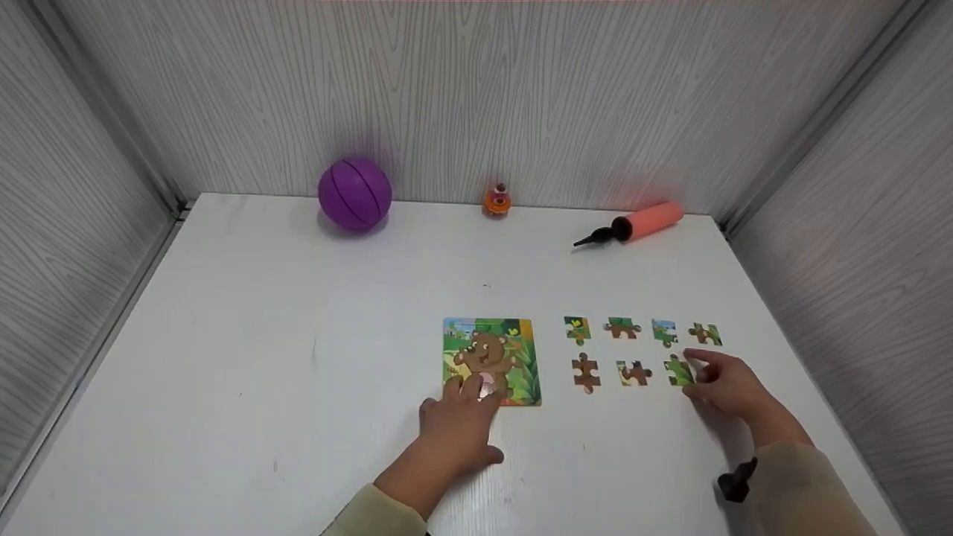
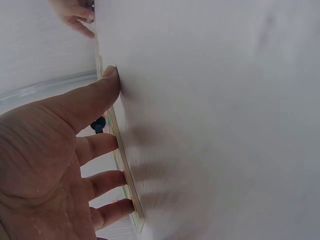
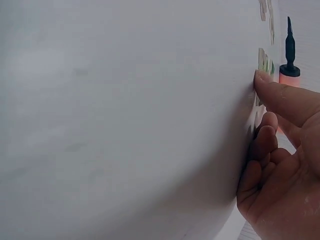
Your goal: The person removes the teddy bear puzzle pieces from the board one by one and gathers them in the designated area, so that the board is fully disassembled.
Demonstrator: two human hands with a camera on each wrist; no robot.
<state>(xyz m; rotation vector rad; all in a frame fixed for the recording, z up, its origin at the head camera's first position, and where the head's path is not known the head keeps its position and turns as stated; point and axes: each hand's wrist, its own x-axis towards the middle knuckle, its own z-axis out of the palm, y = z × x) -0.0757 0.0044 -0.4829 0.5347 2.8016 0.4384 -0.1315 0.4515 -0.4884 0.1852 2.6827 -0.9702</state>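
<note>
In the head view, my left hand (image 1: 458,428) rests its fingertips on the lower part of a puzzle board (image 1: 530,372) with a bear picture. Its thumb is spread off to the side, near the table in the left wrist view. To the right, my right hand (image 1: 730,383) has thumb and index finger at the edges of a green puzzle piece (image 1: 678,371), which lies at the right end of the lower row. The thumb (image 3: 270,90) is right at that piece in the right wrist view, other fingers curled beneath. A brown puzzle piece (image 1: 586,374) and a bear-paw piece (image 1: 634,373) share that row.
Several more pieces form an upper row, among them a sky-blue piece (image 1: 665,332) and a brown-green piece (image 1: 705,333). Along the back of the white table (image 1: 298,298) are a purple ball (image 1: 355,194), a small orange toy (image 1: 497,201) and a coral-and-black hand pump (image 1: 648,222).
</note>
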